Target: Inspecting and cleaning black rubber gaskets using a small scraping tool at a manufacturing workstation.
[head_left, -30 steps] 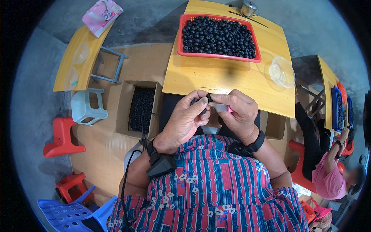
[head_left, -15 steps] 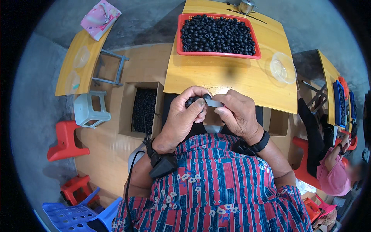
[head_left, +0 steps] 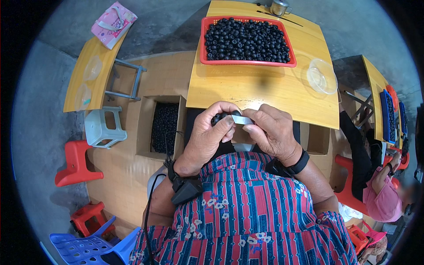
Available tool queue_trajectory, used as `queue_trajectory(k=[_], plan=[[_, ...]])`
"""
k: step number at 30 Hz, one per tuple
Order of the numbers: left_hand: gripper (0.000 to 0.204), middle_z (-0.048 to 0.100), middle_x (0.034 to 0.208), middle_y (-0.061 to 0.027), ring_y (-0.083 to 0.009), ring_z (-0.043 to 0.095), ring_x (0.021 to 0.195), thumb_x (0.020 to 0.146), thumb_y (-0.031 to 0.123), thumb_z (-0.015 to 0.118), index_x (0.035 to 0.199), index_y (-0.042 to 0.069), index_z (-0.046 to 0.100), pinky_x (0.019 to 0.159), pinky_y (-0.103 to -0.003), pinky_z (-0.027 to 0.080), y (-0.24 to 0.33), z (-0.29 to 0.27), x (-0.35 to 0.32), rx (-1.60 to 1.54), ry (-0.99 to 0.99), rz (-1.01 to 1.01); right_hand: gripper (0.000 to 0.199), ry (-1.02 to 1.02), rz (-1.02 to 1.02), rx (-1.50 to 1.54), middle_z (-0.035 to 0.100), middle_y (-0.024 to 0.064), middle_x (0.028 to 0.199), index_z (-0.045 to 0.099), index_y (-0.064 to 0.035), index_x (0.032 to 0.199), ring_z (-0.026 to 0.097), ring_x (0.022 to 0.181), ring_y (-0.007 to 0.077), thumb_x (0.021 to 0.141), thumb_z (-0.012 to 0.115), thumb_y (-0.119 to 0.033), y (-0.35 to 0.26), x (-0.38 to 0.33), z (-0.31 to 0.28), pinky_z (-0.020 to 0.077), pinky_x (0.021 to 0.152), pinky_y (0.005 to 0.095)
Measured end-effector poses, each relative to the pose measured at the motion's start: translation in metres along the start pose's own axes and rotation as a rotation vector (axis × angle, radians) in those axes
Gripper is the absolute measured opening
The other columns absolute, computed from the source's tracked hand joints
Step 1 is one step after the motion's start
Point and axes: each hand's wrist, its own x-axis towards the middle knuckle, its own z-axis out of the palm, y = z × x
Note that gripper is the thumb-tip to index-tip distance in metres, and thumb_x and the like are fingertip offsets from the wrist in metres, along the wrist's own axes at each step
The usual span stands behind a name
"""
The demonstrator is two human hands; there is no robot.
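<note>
My left hand (head_left: 206,132) is closed round a few small round black pieces (head_left: 216,119), just off the near edge of the yellow table (head_left: 212,88). Between thumb and fingers, my right hand (head_left: 276,130) pinches a short flat metal blade (head_left: 243,120). The blade's far end meets one black piece at my left fingertips. Fingers partly hide the pieces, so I cannot tell exactly how many there are. Beyond my hands, a red plastic basket (head_left: 247,63) stands on the table, heaped with the same kind of black pieces (head_left: 245,42), some showing a hole.
A clear round tub (head_left: 321,77) stands at the table's right, a metal mug (head_left: 279,8) at the back. Left of me, a cardboard box (head_left: 145,128) holds more black pieces. Stools (head_left: 105,126) line the left side. At right sits a person in pink (head_left: 382,196).
The blade has tilted slightly and shifted a little left against the black piece. Both hands stay nearly in place, with their grips kept.
</note>
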Motion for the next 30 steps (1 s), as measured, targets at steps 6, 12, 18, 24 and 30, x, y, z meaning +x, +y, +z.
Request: queue_trajectory(k=[6, 12, 18, 24, 30], plan=[[0.024, 0.051, 0.075, 0.0005, -0.0043, 0.044, 0.062, 0.097, 0.02, 0.054, 0.11, 0.0, 0.055, 0.056, -0.018, 0.038, 0.001, -0.002, 0.0, 0.023, -0.028, 0.008, 0.028, -0.002, -0.02, -0.046, 0.057, 0.0082, 0.07, 0.068, -0.0082, 0.101, 0.06, 0.061, 0.0259, 0.078, 0.068, -0.023, -0.004, 0.001, -0.005, 0.0483, 0.055, 0.0354], [0.024, 0.049, 0.074, 0.0026, -0.0033, 0.04, 0.061, 0.096, 0.022, 0.057, 0.108, 0.001, 0.055, 0.054, -0.018, 0.034, 0.003, -0.003, -0.004, 0.016, -0.047, -0.015, 0.022, -0.023, -0.001, -0.076, 0.06, 0.01, 0.073, 0.068, -0.006, 0.098, 0.061, 0.063, 0.0278, 0.08, 0.067, -0.019, -0.002, -0.002, -0.002, 0.0494, 0.057, 0.0364], [0.025, 0.046, 0.072, 0.0048, -0.0034, 0.037, 0.06, 0.095, 0.024, 0.06, 0.106, 0.003, 0.056, 0.053, -0.018, 0.03, -0.004, -0.006, -0.006, -0.013, -0.021, -0.049, 0.017, 0.087, 0.278, 0.237, 0.064, 0.0169, 0.08, 0.067, -0.0002, 0.094, 0.063, 0.073, 0.0323, 0.085, 0.062, -0.014, 0.009, -0.007, 0.008, 0.0491, 0.066, 0.0363], [0.023, 0.048, 0.074, 0.0019, -0.0044, 0.04, 0.061, 0.096, 0.02, 0.057, 0.109, 0.001, 0.054, 0.054, -0.019, 0.033, -0.005, -0.008, -0.006, -0.047, -0.007, -0.053, 0.018, -0.045, 0.15, 0.222, 0.062, 0.0133, 0.076, 0.068, -0.0048, 0.096, 0.06, 0.069, 0.0317, 0.084, 0.064, -0.017, 0.001, -0.006, 0.005, 0.0487, 0.063, 0.0373], [0.023, 0.049, 0.074, -0.0004, -0.0055, 0.042, 0.061, 0.098, 0.018, 0.054, 0.11, -0.001, 0.054, 0.054, -0.019, 0.037, -0.005, -0.011, -0.005, -0.043, -0.002, -0.053, 0.02, -0.049, 0.065, 0.107, 0.061, 0.0095, 0.073, 0.069, -0.0086, 0.098, 0.061, 0.066, 0.0281, 0.083, 0.066, -0.02, -0.001, -0.004, 0.005, 0.0489, 0.059, 0.0363]])
